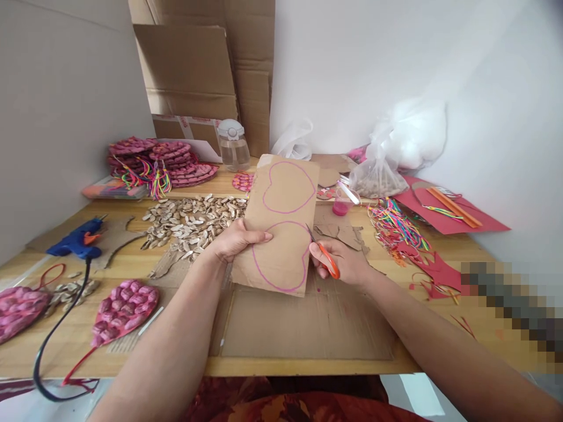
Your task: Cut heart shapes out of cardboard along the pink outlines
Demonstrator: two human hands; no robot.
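A piece of brown cardboard [288, 228] with two heart outlines drawn in pink-purple is held up over the table. My left hand [237, 239] grips its left edge, thumb on the front face and fingers behind. In my right hand [338, 261] is a pair of scissors [328, 258] with orange handles. Their dark blades point up and left at the cardboard's right edge, beside the lower heart. Whether the blades have cut into the edge I cannot tell. Beneath lies a flat cardboard sheet [308, 328].
Peanut shells [189, 223] are heaped behind my left arm. A blue glue gun [79, 239] and a pink shell-covered heart [125, 310] lie left. A water bottle [234, 146], a cup of pink paint [342, 205], colourful cords [396, 225] and red paper [457, 205] stand or lie farther back.
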